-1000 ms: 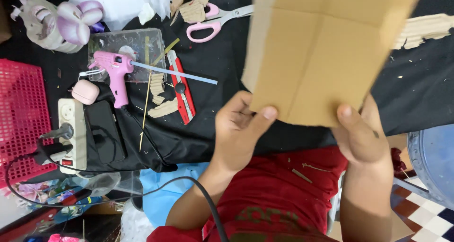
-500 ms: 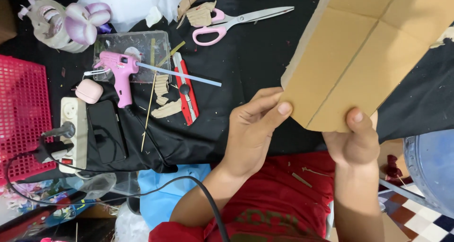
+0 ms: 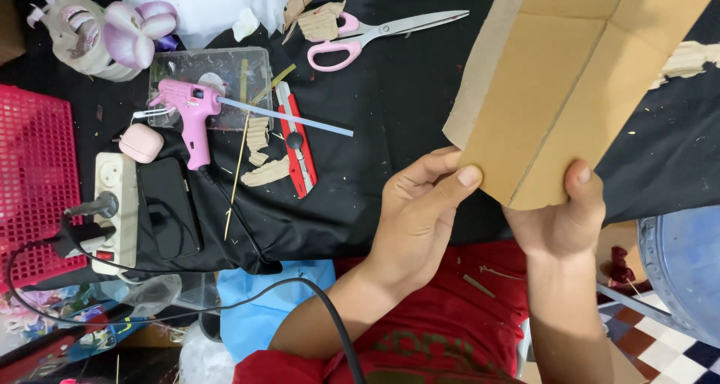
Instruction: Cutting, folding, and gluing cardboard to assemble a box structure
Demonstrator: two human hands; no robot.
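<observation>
- Creased brown cardboard sheet (image 3: 577, 84) held up over black cloth-covered table (image 3: 405, 114), upper right of view.
- Left hand (image 3: 420, 211) pinches its lower corner, thumb on front.
- Right hand (image 3: 559, 219) grips the bottom edge.
- Pink hot-glue gun (image 3: 187, 106), red utility knife (image 3: 296, 148), pink-handled scissors (image 3: 375, 35) lie well left.

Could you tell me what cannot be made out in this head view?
- Cardboard sheet: its top is cut off by the frame edge.
- Left hand and right hand: their fingers are hidden behind the sheet.
- Blue tub: cut off at the right edge.
</observation>
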